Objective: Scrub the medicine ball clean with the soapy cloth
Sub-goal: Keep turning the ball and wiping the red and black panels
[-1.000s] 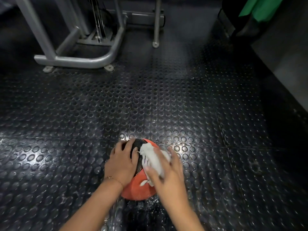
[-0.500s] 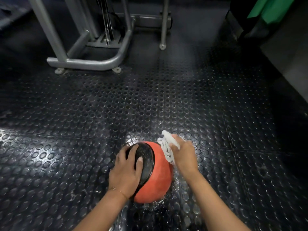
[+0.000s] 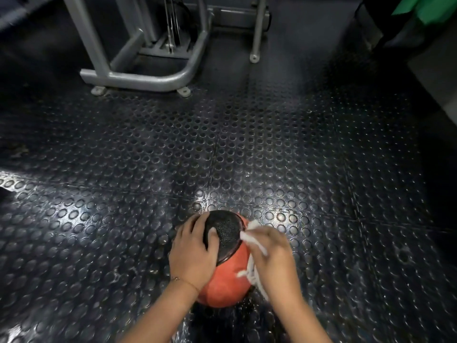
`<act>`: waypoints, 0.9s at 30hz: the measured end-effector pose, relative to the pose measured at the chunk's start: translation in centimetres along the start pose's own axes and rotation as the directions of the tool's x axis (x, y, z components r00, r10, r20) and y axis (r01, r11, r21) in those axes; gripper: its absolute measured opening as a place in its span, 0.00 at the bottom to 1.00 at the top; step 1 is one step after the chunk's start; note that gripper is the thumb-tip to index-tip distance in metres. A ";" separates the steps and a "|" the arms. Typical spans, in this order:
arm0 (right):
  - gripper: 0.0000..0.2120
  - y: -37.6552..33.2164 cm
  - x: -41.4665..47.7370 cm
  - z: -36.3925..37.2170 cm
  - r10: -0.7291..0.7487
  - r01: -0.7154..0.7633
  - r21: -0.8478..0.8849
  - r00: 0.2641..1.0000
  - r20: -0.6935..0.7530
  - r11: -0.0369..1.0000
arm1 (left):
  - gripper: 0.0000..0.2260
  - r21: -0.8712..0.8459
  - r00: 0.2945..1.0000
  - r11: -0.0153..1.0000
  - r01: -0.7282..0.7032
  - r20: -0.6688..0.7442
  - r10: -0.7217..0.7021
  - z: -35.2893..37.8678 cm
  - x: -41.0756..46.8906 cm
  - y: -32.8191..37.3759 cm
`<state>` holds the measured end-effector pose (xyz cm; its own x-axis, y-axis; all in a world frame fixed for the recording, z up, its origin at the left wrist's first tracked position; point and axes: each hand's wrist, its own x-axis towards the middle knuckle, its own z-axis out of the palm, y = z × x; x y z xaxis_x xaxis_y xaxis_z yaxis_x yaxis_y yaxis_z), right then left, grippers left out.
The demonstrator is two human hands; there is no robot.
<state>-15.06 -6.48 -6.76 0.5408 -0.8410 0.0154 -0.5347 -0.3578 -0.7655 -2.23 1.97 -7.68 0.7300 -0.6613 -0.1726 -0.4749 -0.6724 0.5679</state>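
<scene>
An orange medicine ball (image 3: 226,278) with a black textured panel sits on the wet studded rubber floor, low in the middle of the head view. My left hand (image 3: 194,252) lies spread over the ball's left side, fingers reaching onto the black panel. My right hand (image 3: 273,257) presses a white cloth (image 3: 252,243) against the ball's right side; the cloth bunches under the fingers and palm and is mostly hidden. The hand is blurred.
A grey steel gym machine frame (image 3: 138,78) with bolted feet stands at the back left. A thin grey post (image 3: 256,30) rises behind the centre. Dark objects and something green (image 3: 427,8) fill the back right corner. Wet floor glistens around the ball.
My right hand slid the cloth from the ball's far right edge back toward me along its right side. The left hand kept its place on the ball.
</scene>
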 end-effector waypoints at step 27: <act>0.12 -1.1 -1.4 -2.1 -0.146 0.154 -0.105 0.986 0.079 0.983 | 0.24 0.206 0.995 0.977 -0.059 -0.066 0.074 -2.0 0.1 -0.5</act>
<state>-16.59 -5.73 -4.55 0.6628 -0.7450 0.0756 -0.5106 -0.5234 -0.6821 -0.93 2.89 -6.34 0.7239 -0.6856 -0.0768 -0.6079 -0.6865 0.3989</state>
